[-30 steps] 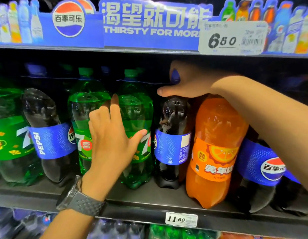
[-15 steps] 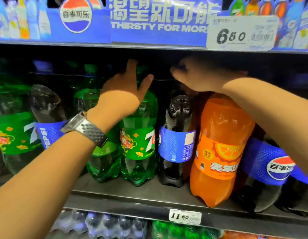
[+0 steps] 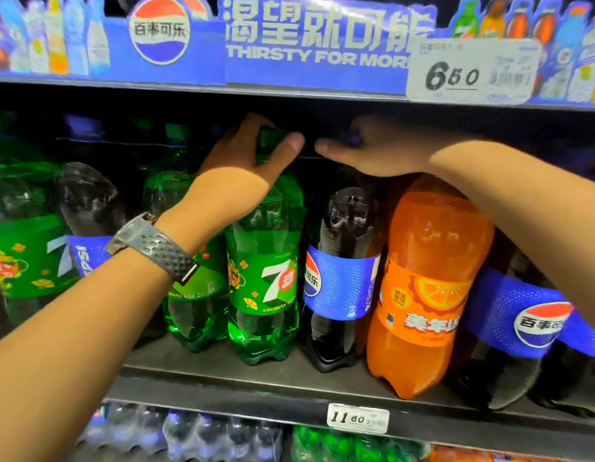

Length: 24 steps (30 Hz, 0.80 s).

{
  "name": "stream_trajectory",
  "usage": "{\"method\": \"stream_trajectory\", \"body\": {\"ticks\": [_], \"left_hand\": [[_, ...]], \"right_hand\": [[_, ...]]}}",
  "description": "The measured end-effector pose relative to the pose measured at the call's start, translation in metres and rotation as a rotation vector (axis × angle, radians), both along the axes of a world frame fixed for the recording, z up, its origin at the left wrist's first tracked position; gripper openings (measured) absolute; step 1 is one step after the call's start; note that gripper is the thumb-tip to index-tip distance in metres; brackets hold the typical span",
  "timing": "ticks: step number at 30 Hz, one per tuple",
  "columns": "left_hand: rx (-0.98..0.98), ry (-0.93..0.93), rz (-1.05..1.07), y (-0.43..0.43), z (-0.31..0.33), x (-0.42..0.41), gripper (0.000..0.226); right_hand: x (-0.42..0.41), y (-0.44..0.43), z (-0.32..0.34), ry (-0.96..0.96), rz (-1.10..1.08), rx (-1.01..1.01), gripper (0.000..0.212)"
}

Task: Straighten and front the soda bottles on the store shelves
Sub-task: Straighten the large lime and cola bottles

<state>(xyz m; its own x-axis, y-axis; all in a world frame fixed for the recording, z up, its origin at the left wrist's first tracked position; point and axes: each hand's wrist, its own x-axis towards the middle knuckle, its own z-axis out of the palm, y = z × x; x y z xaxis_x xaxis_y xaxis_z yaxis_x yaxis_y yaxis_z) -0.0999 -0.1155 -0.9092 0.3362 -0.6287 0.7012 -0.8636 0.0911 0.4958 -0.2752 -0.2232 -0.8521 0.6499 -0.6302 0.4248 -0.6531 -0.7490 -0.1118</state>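
Note:
Large soda bottles stand in a row on a dark shelf (image 3: 289, 385). My left hand (image 3: 242, 168), a watch on its wrist, grips the cap and neck of a green 7Up bottle (image 3: 266, 288), whose "7" label faces front. My right hand (image 3: 376, 148) is closed over the blue cap of a dark Pepsi bottle (image 3: 339, 281) beside it, logo partly turned to the left. An orange soda bottle (image 3: 429, 281) leans left under my right forearm. Another 7Up bottle (image 3: 192, 295) stands behind my left wrist.
More Pepsi bottles stand at far right (image 3: 523, 321) and left (image 3: 85, 228), with a 7Up bottle (image 3: 19, 255) at the far left. A blue Pepsi banner (image 3: 316, 38) and price tag (image 3: 469, 71) line the upper shelf edge. Packs of small bottles (image 3: 196, 431) sit below.
My left hand rose from the 7Up bottle's body to its cap and closed on it. The 7Up label and the Pepsi logo have turned more to the front. My right hand stayed on the Pepsi cap.

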Motion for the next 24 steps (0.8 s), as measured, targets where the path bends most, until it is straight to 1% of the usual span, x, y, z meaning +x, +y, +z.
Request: {"method": "stream_trajectory", "body": {"ticks": [1, 3, 6, 7, 8, 10, 11, 12, 13, 15, 16, 17, 20, 22, 24], "left_hand": [[-0.005, -0.026, 0.001, 0.0, -0.001, 0.001, 0.051], [0.012, -0.081, -0.002, 0.001, 0.001, 0.007, 0.057], [0.055, -0.147, -0.027, 0.001, 0.007, 0.014, 0.054], [0.067, -0.158, -0.038, 0.001, 0.009, 0.015, 0.053], [0.075, -0.161, -0.052, 0.001, 0.01, 0.017, 0.051], [0.084, -0.143, -0.077, 0.0, 0.01, 0.02, 0.046], [0.086, -0.129, -0.085, -0.001, 0.009, 0.022, 0.045], [0.085, -0.124, -0.087, -0.001, 0.009, 0.023, 0.044], [0.08, -0.126, -0.084, -0.001, 0.009, 0.023, 0.044], [0.055, -0.142, -0.073, -0.001, 0.007, 0.022, 0.044], [0.035, -0.151, -0.069, -0.001, 0.007, 0.021, 0.043], [0.018, -0.159, -0.069, 0.0, 0.007, 0.021, 0.041], [-0.019, -0.154, -0.092, 0.001, 0.004, 0.021, 0.034], [-0.047, -0.114, -0.113, 0.003, 0.002, 0.022, 0.03], [-0.057, -0.081, -0.136, 0.005, 0.0, 0.022, 0.029]], "right_hand": [[-0.001, 0.001, -0.001, 0.004, -0.013, -0.056, 0.054], [-0.001, 0.002, -0.001, -0.001, 0.03, -0.042, 0.052], [-0.002, 0.005, 0.007, 0.059, 0.095, -0.118, 0.045], [-0.003, 0.005, 0.009, 0.058, 0.122, -0.089, 0.043], [-0.005, 0.006, 0.009, 0.033, 0.163, 0.017, 0.039], [-0.007, 0.006, 0.006, -0.051, 0.266, 0.313, 0.03], [-0.006, 0.007, 0.003, -0.078, 0.278, 0.383, 0.029], [-0.004, 0.007, 0.0, -0.092, 0.264, 0.385, 0.031], [-0.001, 0.007, 0.0, -0.092, 0.222, 0.338, 0.038], [0.0, 0.008, 0.002, -0.003, 0.055, 0.115, 0.058], [-0.001, 0.008, 0.003, 0.004, 0.002, 0.067, 0.063], [-0.002, 0.006, 0.003, -0.019, 0.008, 0.094, 0.061], [-0.005, 0.004, 0.002, -0.046, 0.131, 0.23, 0.042], [-0.006, 0.002, 0.002, -0.047, 0.197, 0.311, 0.039], [-0.007, 0.001, 0.002, -0.059, 0.22, 0.322, 0.039]]}}
